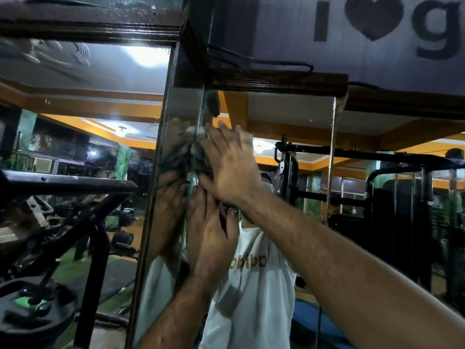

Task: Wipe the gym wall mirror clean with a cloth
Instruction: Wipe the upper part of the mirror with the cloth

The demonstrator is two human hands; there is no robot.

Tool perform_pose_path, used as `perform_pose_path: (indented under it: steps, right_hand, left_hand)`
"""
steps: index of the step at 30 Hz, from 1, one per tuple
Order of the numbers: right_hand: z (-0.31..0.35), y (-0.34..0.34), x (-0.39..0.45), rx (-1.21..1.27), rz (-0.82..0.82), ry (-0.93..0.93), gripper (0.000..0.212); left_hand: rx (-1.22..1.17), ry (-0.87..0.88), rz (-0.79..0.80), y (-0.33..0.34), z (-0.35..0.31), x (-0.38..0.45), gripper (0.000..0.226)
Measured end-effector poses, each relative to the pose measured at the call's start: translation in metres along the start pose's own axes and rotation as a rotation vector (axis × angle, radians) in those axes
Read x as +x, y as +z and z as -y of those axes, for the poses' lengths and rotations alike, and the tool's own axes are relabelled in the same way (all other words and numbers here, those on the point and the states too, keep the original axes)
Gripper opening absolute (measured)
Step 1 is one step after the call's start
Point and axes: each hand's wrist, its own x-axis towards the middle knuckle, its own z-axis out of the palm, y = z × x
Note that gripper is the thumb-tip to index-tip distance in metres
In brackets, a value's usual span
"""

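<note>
Both hands work the mirror [289,137]: right hand [231,165] presses the cloth [195,147] with straight fingers; left hand [211,233] lies flat just below.

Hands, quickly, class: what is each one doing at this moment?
Right hand: open, fingers straight, pressing the cloth against the mirror.
Left hand: open, lying flat on the mirror below the right hand, holding nothing.

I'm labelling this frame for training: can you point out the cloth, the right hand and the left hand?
cloth [193,149]: head view, bunched dark part at the mirror corner.
right hand [231,170]: head view, back of the hand.
left hand [211,235]: head view, back of the hand.
</note>
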Motion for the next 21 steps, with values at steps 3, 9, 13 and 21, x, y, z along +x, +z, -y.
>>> perform_pose_path:
  steps: [3,9,13,21]
  right_hand:
    - [-0.012,-0.003,-0.014,0.063,0.037,-0.11,0.078]
    - [-0.025,-0.016,-0.01,0.026,0.0,0.21,0.077]
    - [-0.03,-0.018,-0.045,0.078,0.118,-0.122,0.073]
    - [-0.045,-0.028,-0.053,0.036,0.056,0.137,0.072]
  left_hand:
    - [0.0,0.0,0.002,-0.001,0.001,-0.005,0.062]
    - [0.131,-0.001,0.035,-0.002,0.002,-0.006,0.066]
    - [0.192,0.045,0.032,0.001,0.002,-0.009,0.061]
    - [0.132,0.134,0.082,0.007,-0.015,-0.006,0.064]
